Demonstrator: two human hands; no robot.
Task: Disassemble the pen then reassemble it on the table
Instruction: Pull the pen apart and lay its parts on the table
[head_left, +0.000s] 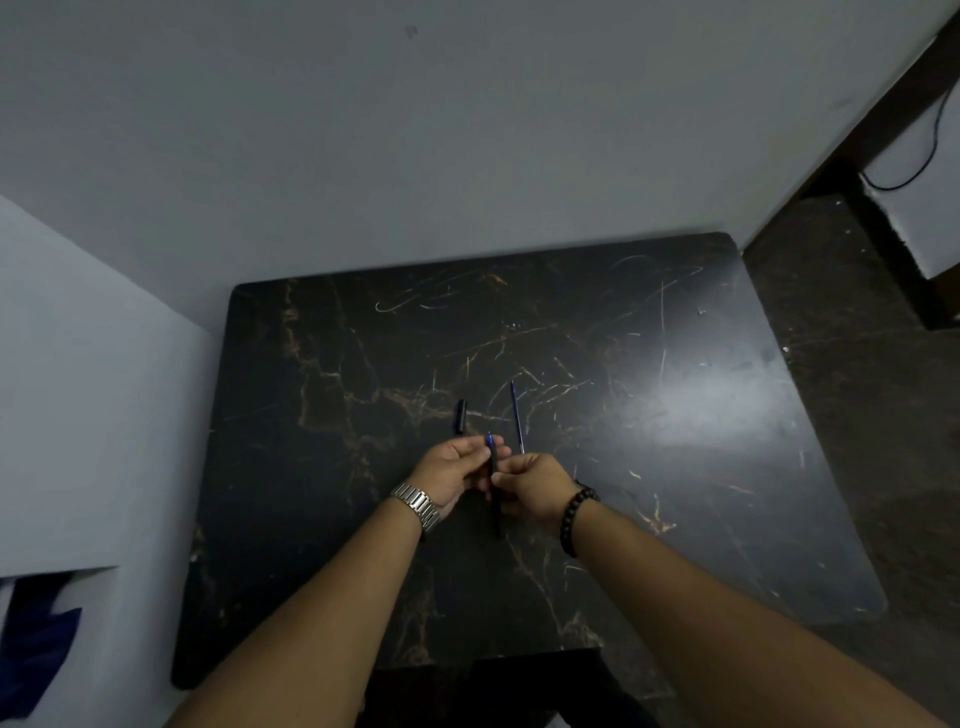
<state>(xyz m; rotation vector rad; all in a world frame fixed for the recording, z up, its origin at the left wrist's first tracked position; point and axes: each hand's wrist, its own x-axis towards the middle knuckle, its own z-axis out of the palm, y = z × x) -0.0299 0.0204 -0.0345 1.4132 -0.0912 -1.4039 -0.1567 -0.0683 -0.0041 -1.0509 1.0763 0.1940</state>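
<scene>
Dark marble table (623, 415); both hands' grips clasp the pen barrel (494, 499), long axis away, blue tip far.

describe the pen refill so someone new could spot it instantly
On the dark marble-look table, look just beyond the two hands. The refill lies loose there, right of the stubby black cap; it is the long, very thin blue rod.

grey wall (467, 130), black cable (924, 150), dark floor (857, 415)
</scene>
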